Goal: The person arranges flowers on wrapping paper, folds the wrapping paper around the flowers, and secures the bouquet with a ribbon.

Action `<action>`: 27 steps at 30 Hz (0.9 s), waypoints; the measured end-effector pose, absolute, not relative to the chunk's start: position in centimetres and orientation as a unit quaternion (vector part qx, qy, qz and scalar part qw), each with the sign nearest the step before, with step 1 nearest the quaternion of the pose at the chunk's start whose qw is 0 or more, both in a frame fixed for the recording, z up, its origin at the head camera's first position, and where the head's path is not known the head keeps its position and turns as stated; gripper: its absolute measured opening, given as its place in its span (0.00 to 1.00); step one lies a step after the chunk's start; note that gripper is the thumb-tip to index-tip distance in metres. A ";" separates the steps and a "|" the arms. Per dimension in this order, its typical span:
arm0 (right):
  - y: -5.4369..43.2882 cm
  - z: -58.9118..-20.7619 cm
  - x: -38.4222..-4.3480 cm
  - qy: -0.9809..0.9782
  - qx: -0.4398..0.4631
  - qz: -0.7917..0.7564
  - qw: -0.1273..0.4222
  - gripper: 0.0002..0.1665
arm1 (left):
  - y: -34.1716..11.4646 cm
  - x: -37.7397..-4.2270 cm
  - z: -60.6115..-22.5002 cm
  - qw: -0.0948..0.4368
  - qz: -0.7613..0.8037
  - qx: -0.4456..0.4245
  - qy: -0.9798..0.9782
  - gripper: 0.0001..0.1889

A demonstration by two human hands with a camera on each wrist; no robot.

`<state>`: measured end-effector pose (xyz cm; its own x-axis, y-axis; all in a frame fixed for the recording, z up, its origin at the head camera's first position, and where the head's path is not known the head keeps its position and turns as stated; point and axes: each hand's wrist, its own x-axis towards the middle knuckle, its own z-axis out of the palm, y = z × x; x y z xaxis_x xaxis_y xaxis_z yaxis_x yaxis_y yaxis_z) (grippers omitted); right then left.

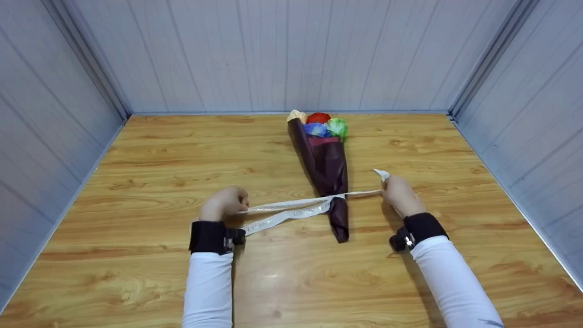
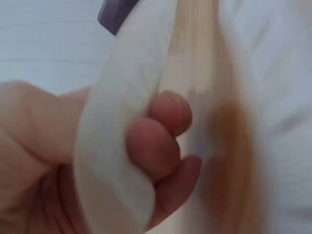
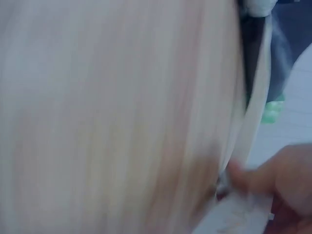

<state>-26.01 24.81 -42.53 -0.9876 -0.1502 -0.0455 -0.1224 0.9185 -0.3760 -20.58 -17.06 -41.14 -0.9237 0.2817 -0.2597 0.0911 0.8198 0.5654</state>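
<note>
A bouquet wrapped in dark maroon paper lies on the table, its cream, red, blue and green flowers toward the back wall. Round its lower part runs a white ribbon with printed lettering, crossing near the narrow stem end. To the left of the bouquet, my left hand pinches one stretch of ribbon; the left wrist view shows the ribbon between thumb and fingers. My right hand grips the other stretch on the right, a short tail sticking out above it. Blurred in the right wrist view, that hand holds the ribbon.
The wood-grain table carries the work. Pale panelled walls enclose it at the back and both sides. A loose lettered length of ribbon hangs toward the left wrist, close to its black wrist camera.
</note>
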 end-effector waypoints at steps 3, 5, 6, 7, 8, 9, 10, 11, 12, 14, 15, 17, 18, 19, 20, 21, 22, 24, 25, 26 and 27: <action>24.4 -42.5 -26.0 0.978 -0.102 -0.179 0.030 0.12 | -16.8 -20.6 -41.1 0.154 0.272 0.087 0.946 0.13; 24.0 -42.5 -25.8 0.978 -0.116 -0.168 0.028 0.08 | -16.4 -20.6 -40.9 0.150 0.263 0.078 0.950 0.10; 23.8 -42.4 -25.7 0.979 -0.112 -0.166 0.030 0.08 | -16.0 -20.7 -40.8 0.151 0.260 0.068 0.951 0.09; 23.6 -42.4 -25.6 0.980 -0.110 -0.163 0.031 0.08 | -15.6 -20.7 -40.6 0.151 0.260 0.056 0.952 0.08; 23.4 -42.4 -25.5 0.981 -0.104 -0.160 0.032 0.09 | -15.1 -20.7 -40.4 0.147 0.261 0.047 0.953 0.07; 23.2 -42.3 -25.5 0.982 -0.102 -0.156 0.032 0.10 | -14.5 -20.8 -40.2 0.142 0.264 0.040 0.953 0.07; 23.0 -42.3 -25.4 0.983 -0.098 -0.150 0.028 0.11 | -13.9 -20.9 -40.1 0.134 0.270 0.036 0.953 0.08; 22.8 -42.3 -25.3 0.985 -0.091 -0.144 0.024 0.12 | -13.2 -21.0 -39.9 0.128 0.281 0.037 0.950 0.09; 22.7 -42.3 -25.2 0.986 -0.087 -0.142 0.019 0.13 | -12.4 -21.1 -39.8 0.124 0.295 0.045 0.946 0.12; 22.4 -42.3 -25.0 0.987 -0.085 -0.136 0.004 0.15 | -10.5 -21.3 -39.8 0.119 0.317 0.077 0.938 0.15; 22.2 -42.3 -24.9 0.988 -0.087 -0.131 -0.006 0.16 | -9.6 -21.4 -39.9 0.118 0.320 0.102 0.934 0.17; 21.9 -42.4 -24.8 0.987 -0.095 -0.132 -0.021 0.18 | -7.9 -21.5 -40.2 0.122 0.318 0.147 0.929 0.18; 21.7 -42.4 -24.7 0.985 -0.108 -0.135 -0.029 0.19 | -7.0 -21.5 -40.4 0.120 0.311 0.167 0.928 0.18; 21.4 -42.4 -24.7 0.982 -0.123 -0.136 -0.038 0.19 | -6.3 -21.6 -40.6 0.117 0.300 0.184 0.929 0.16; 21.2 -42.4 -24.7 0.979 -0.142 -0.137 -0.047 0.18 | -5.6 -21.6 -40.9 0.109 0.285 0.199 0.931 0.13; 21.1 -42.4 -24.7 0.975 -0.164 -0.139 -0.054 0.15 | -5.1 -21.7 -41.1 0.104 0.276 0.211 0.932 0.10; 20.9 -42.5 -24.8 0.970 -0.187 -0.143 -0.060 0.13 | -4.6 -21.7 -41.4 0.098 0.270 0.220 0.932 0.08; 20.6 -42.7 -24.9 0.958 -0.233 -0.156 -0.063 0.07 | -3.9 -21.8 -41.7 0.089 0.262 0.231 0.933 0.09; 20.6 -42.7 -24.9 0.953 -0.246 -0.170 -0.054 0.05 | -3.7 -21.9 -41.9 0.084 0.262 0.234 0.933 0.10; 20.6 -42.8 -25.0 0.948 -0.253 -0.186 -0.041 0.04 | -3.5 -22.0 -41.9 0.081 0.266 0.234 0.932 0.11; 20.5 -42.9 -25.0 0.945 -0.255 -0.204 -0.026 0.04 | -3.4 -22.1 -42.0 0.078 0.276 0.233 0.929 0.10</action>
